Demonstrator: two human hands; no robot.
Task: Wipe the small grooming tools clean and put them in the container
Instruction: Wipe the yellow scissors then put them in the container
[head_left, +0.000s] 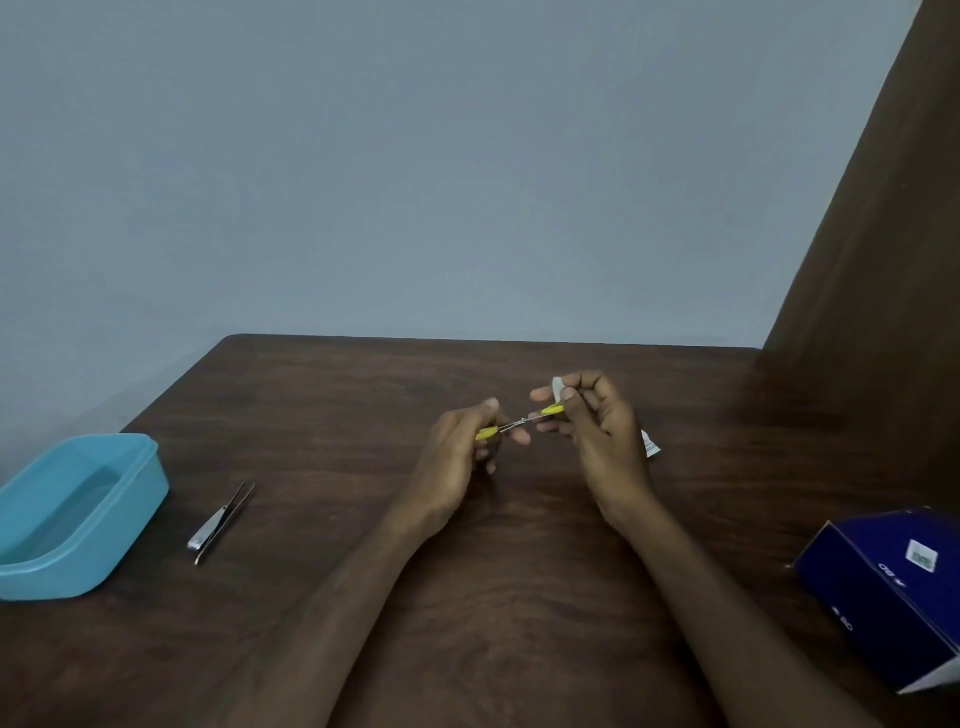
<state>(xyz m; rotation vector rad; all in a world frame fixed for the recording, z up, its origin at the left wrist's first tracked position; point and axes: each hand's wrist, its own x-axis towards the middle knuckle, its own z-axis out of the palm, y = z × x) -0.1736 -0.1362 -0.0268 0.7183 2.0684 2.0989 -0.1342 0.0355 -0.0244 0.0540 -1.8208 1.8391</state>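
- Scissors (519, 423) held above worktop (519, 571): left hand (462, 457) pinches one yellow handle, right hand (597, 421) the other, plus wipe (557, 387).
- Wiping underway, I judge; next, carry scissors to tub (78, 514), far left of the hands.

We are seeing two bare forearms entering from the lower frame, with the left hand (462, 441) and right hand (597, 431) wearing nothing.

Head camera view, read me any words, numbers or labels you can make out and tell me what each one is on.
None can be read for certain.
Dark blue cardboard box: white marks on its side and a small white sticker, too blurred to read.
Small white packet behind the right hand: print too small to read.
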